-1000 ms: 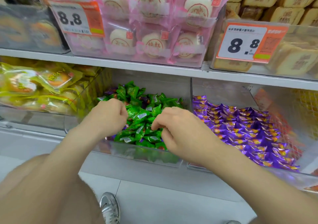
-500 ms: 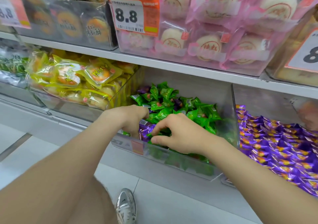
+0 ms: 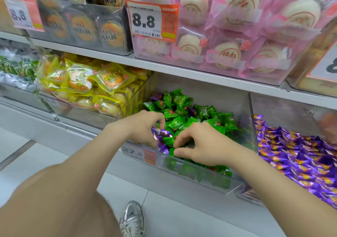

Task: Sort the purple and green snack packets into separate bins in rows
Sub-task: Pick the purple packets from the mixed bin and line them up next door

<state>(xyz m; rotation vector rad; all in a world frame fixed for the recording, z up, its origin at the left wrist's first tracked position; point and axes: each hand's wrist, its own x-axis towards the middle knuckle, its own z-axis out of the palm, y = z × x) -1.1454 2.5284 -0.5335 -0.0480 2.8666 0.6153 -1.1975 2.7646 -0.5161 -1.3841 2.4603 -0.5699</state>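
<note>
Now the left hand clutches newly unearthed purple packets in the green bin, the right hand's grasp unclear among green packets, so those strays should go right.

Both bare forearms are stretched from the near edge toward the far middle, and the hands are held close together, just apart. The left hand is turned palm-down, its fingers curled round a few purple packets. The right hand is held knuckles-up, fingers bent downward, thumb pointed left; whether anything is pinched cannot be told.
</note>
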